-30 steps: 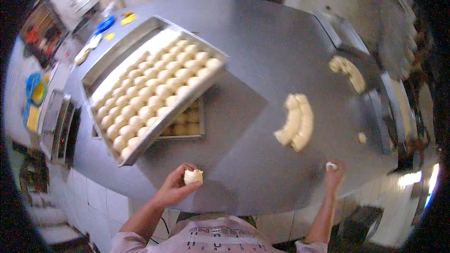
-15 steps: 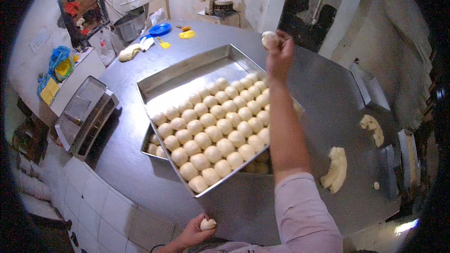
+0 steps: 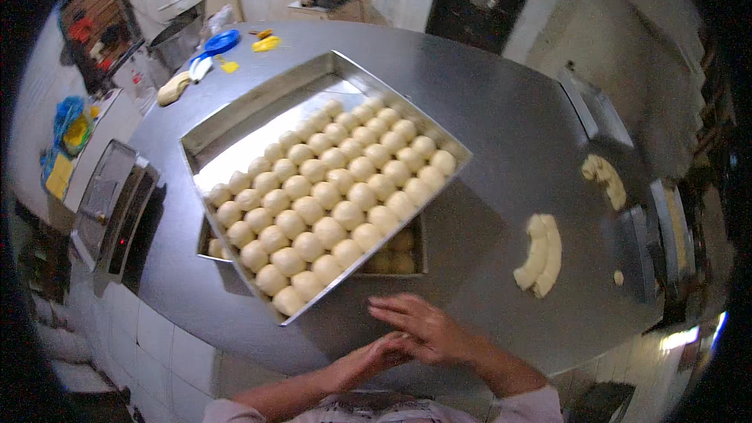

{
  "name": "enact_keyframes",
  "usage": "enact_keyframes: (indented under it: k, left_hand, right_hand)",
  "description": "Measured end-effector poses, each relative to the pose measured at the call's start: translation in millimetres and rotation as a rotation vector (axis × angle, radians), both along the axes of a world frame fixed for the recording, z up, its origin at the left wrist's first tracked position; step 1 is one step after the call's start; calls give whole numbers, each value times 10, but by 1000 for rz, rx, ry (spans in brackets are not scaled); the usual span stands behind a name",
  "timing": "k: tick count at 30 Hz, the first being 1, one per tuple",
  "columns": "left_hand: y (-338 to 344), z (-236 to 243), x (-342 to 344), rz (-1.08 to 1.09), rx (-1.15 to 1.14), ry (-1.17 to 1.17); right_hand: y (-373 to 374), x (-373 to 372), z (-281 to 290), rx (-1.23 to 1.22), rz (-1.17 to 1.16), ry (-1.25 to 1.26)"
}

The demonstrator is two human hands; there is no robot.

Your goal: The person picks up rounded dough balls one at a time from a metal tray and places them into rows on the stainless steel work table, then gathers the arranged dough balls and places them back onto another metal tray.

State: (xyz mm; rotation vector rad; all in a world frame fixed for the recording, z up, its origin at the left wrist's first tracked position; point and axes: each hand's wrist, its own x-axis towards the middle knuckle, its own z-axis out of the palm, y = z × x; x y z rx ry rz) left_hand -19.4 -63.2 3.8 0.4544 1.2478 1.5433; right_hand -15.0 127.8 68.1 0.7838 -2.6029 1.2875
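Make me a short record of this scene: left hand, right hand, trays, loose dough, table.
Left hand: left hand, partly covered; contents hidden
Right hand: right hand over the left, fingers extended
Upper tray: upper tray, rows of dough balls, far side bare
Lower tray: lower tray, partly under the upper, also holding dough
Loose dough: curved piece, lumpy piece, small bit
Table: grey table

Round, smooth, pale cream dough balls (image 3: 308, 209) line up in rows, making a dotted pattern in the rectangular silver-grey metal tray (image 3: 258, 104), whose bare floor gleams white. The curved, creamy yellow dough strips (image 3: 550, 258) show against the broad, dull blue-grey metal tabletop (image 3: 501, 121). A rounded object (image 3: 222, 41) is bright blue; a small flattish item (image 3: 266, 44) is vivid yellow. The fabric sleeves (image 3: 533, 406) are pale pink. Dark lines grid the white floor tiles (image 3: 176, 341).
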Motion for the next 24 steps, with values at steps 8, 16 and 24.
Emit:
enact_keyframes:
  k: [8, 16, 24]
  left_hand:
    - [1545, -32, -170, -184, -204, 557]
    - [3084, -531, 99, 102, -219, 1512]
    - [3290, -533, 282, -66, -253, 1375]
  right_hand:
    - [2007, 2453, -1186, 734, -1393, -254]
    - [2100, 2149, -1261, 265, -1288, -68]
    - [2979, 1877, -1213, 430, -1641, -98]
